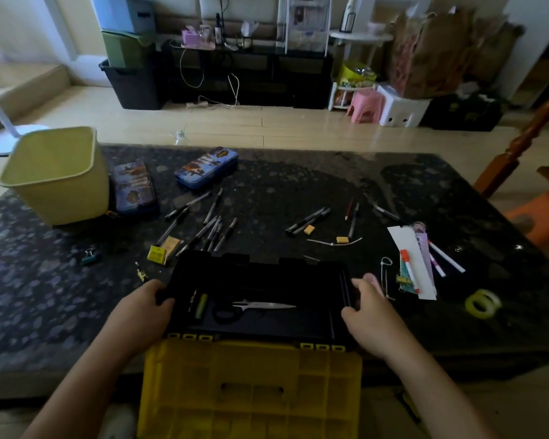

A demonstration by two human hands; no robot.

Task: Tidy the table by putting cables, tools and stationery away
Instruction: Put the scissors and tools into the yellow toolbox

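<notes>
While both hands hold it, the black toolbox [260, 271] sits open at the near edge of the table [298, 185], its yellow lid [251, 384] hanging down toward the person. The left hand [143, 308] grips the box's left wall, fingers curled over the rim. The right hand [371, 308] clamps the right wall the same way, thumb on the rim. Inside lie a pair of scissors [260, 305], blades pointing right, and a green pen [201, 305] near the left wall.

Just beyond the box's far left corner a cluster of dark pens [210, 229] is scattered, with a small yellow carton [157, 255] beside them. More pens [308, 220] and two yellow erasers [309, 229] lie farther right. On the right, a red-capped marker [409, 270] rests on a white paper strip [412, 258], and a roll of yellow tape [483, 303] lies nearer the edge. At far left stand a yellow bin [57, 175] and two blue pencil cases [134, 186]; a binder clip [90, 256] lies near left.
</notes>
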